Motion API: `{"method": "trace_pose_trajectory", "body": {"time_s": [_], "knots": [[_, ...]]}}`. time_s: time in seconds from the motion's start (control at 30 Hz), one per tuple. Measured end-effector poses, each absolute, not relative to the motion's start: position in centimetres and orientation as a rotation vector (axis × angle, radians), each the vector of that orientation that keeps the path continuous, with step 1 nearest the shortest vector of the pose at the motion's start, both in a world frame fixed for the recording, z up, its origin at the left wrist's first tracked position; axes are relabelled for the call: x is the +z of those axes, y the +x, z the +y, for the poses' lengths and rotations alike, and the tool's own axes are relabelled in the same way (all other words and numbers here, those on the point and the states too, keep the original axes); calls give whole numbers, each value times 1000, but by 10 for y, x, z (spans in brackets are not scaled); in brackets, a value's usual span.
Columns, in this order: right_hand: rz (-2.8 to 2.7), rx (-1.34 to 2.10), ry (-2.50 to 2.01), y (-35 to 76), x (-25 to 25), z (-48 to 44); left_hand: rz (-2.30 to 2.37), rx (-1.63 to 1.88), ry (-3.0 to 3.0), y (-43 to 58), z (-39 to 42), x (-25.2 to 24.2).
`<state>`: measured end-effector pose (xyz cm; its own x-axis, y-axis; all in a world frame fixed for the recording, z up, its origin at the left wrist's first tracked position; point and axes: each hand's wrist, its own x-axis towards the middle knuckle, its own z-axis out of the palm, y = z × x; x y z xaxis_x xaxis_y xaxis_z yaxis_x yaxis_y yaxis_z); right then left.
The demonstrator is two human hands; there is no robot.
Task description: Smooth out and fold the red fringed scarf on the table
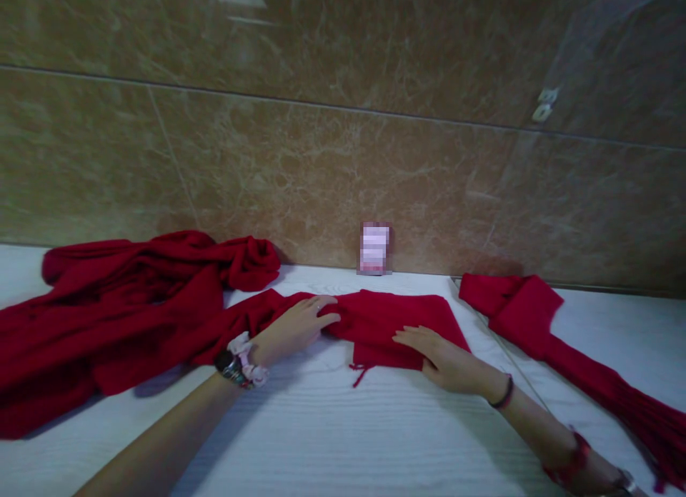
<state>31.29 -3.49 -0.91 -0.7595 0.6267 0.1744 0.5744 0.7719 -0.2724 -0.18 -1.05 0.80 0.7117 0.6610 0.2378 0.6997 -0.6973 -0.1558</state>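
A dark red scarf [396, 318] lies partly folded on the white table [343, 425], its folded square in the middle. My left hand [297, 325] rests on the scarf's left side, fingers stretched out over the cloth. Flat on the front of the folded square lies my right hand [436, 354], fingers extended. From under my left hand the scarf runs leftward into a big rumpled heap of the same red fabric [118, 304]. A watch and a pink scrunchie sit on my left wrist, a dark band on my right.
Another red scarf [557, 340], folded at its top end with fringe trailing toward the right edge, lies on the right. A small blurred card [374, 248] leans against the brown marble wall [343, 161] behind the table.
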Motion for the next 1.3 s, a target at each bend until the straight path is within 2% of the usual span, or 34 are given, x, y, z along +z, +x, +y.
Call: {"method": "trace_pose_trajectory", "body": {"time_s": [0.17,0.33,0.47,0.67,0.8,0.97,1.03,1.2,1.3], "knots": [[-2621,130,-986,316,-18,-23,-1130,-207,-2622,12,-8,11],[-2425,-105,-1066,323,-15,-17,-1328,-533,-2692,1,9,14],[-2535,-172,-1126,327,-16,-19,-1256,-320,-2673,8,-2,1],[-2374,-71,-1202,339,-3,-15,-1250,-140,-2582,12,-5,8],[-2412,50,-1216,343,-2,-23,-1346,-190,-2624,-1,-6,21],[-2640,174,-1087,346,-12,-37,-1010,50,-2996,-10,-34,24],[-2628,255,-1109,349,-7,-37,-977,1,-3078,-10,-37,34],[-2596,320,-1151,352,0,-34,-1480,-503,-2956,7,1,44],[-2707,275,-1171,350,-6,-35,-1660,-381,-3027,30,33,34]]}}
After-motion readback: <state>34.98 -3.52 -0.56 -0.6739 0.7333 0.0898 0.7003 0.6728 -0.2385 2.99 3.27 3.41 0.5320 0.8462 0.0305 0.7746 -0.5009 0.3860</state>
